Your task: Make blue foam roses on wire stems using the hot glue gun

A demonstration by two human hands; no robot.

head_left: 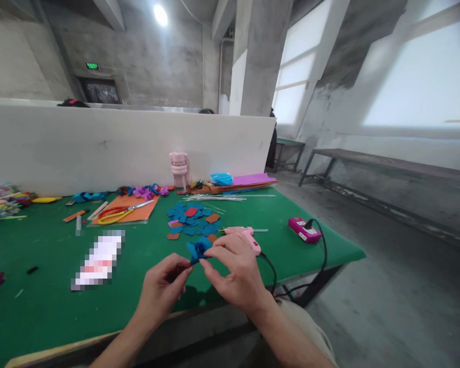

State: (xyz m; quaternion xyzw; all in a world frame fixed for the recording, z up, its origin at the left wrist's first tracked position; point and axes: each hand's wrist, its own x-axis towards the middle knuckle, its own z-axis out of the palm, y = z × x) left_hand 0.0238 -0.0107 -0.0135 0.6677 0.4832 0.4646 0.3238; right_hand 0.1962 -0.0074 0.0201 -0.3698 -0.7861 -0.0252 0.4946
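Note:
A small blue foam flower (198, 250) is held just above the near edge of the green table (42, 306). My left hand (164, 286) pinches it from below with curled fingers. My right hand (233, 273) pinches its right side with thumb and fingertips. A pile of blue, red and brown foam petals (191, 221) lies just beyond the flower. A pink glue gun (247, 236) rests on the table behind my right hand.
Yellow-handled scissors (120, 212) lie on an orange sheet (145, 212). A pink power strip (304, 230) with a black cable sits near the table's right edge. A pink bottle (179, 171) stands by the white partition (118, 148). Foam sheets (253, 180) lie at the back.

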